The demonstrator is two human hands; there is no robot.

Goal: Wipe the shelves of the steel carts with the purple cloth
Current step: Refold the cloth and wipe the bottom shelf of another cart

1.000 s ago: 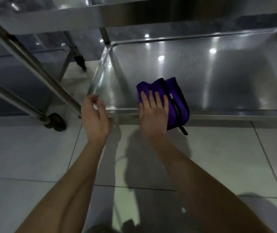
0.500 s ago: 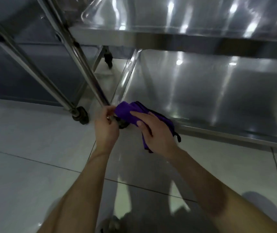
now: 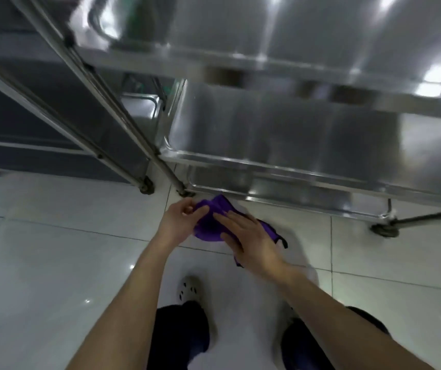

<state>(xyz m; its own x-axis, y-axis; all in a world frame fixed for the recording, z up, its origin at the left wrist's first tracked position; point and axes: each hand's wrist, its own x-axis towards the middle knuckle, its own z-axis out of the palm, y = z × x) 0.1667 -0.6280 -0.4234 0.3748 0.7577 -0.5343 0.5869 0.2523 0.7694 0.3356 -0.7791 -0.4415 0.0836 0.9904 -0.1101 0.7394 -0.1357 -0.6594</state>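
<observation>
Purple cloth, white floor tiles, dark trousers

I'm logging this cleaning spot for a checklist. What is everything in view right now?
Steel cart: one, silver, right, three shelves showing.
Second steel cart: one, silver, left, mostly its legs showing.
Casters: three seen, dark, under the cart legs.
Purple cloth: one, purple with black trim, held over the floor before the right cart's lowest shelf.
Floor tiles: white, glossy, throughout.
Shoe: one clear, pale, bottom centre.
Trouser legs: two, dark, bottom edge.
Left hand: pinches the cloth's left edge.
Right hand: fingers lie flat on the cloth.
</observation>
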